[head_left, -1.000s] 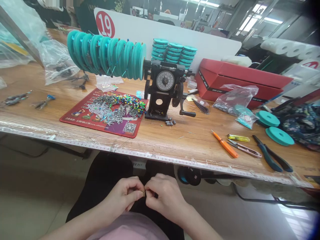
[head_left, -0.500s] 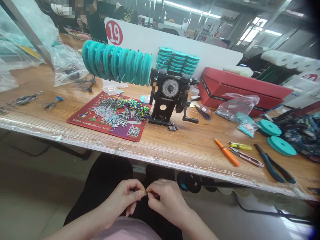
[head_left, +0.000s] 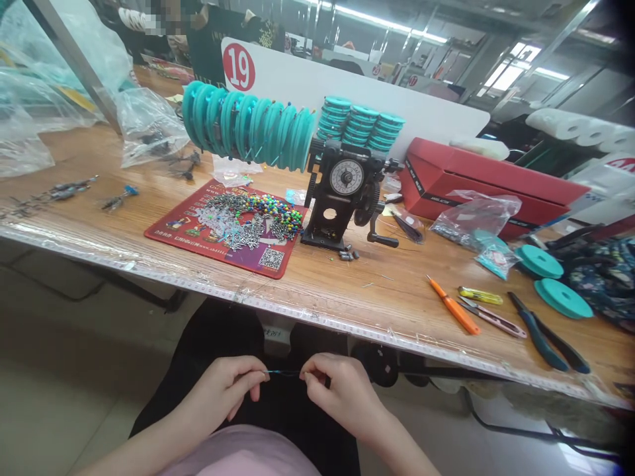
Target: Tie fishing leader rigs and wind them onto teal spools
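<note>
**Thin strand (head_left: 279, 372) held over a dark-clothed lap (head_left: 284, 413)**

Thumb and finger of the left hand (head_left: 237, 387) pinch the strand on one side, where a short bright-blue stretch shows. Across a small gap, the right hand (head_left: 340, 390) pinches it on the other side; there it looks darker and too fine to make out clearly. The hands stand apart, and the strand runs nearly level between them, lower than the front edge of the wooden table (head_left: 387, 304).

Along that edge runs a measuring tape (head_left: 327, 322). Behind it, a red mat (head_left: 169, 225) bears a heap of small metal fittings (head_left: 247, 235), with multicoloured beads (head_left: 285, 210) at its far right. Just beside the mat stands a black machine (head_left: 330, 228) with a round dial (head_left: 346, 177) and a crank handle (head_left: 385, 240); a row of teal spools (head_left: 248, 129) extends from its left side. Small grey cylinders (head_left: 348, 254) lie near its foot.

To the right lie an orange-handled tool (head_left: 459, 312), a yellow cutter (head_left: 480, 295), pink-handled snips (head_left: 503, 322) and dark pliers (head_left: 543, 334). Farther back are three stacks of spools (head_left: 361, 124) and a red box (head_left: 446, 168). Behind them rises a white panel (head_left: 292, 76) marked 19.
</note>
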Demonstrator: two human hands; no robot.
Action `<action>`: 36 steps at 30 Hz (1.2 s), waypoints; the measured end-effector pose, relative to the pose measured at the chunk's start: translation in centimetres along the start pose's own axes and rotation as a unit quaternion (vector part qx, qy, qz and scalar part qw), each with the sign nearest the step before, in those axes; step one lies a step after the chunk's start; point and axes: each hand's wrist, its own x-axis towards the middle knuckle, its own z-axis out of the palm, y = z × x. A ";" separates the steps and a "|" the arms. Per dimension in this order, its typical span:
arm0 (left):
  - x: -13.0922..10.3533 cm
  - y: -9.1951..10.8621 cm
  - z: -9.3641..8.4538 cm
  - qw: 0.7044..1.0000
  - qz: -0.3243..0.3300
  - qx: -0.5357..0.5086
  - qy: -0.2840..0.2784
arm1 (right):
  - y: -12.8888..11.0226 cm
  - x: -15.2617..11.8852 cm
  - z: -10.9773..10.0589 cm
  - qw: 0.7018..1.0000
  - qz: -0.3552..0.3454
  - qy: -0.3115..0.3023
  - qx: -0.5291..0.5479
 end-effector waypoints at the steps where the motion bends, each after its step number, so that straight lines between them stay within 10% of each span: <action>1: -0.1 0.0 0.0 1.000 0.000 -0.015 0.005 | 0.1 0.0 0.0 1.000 0.002 -0.001 0.003; 27: -0.3 -0.4 -0.4 0.989 -0.002 -0.119 0.089 | 0.1 0.4 -0.3 0.999 -0.008 -0.008 0.044; 36: -2.2 0.4 -1.7 0.974 0.084 0.187 0.096 | -1.0 0.7 -0.2 0.999 -0.037 -0.022 -0.004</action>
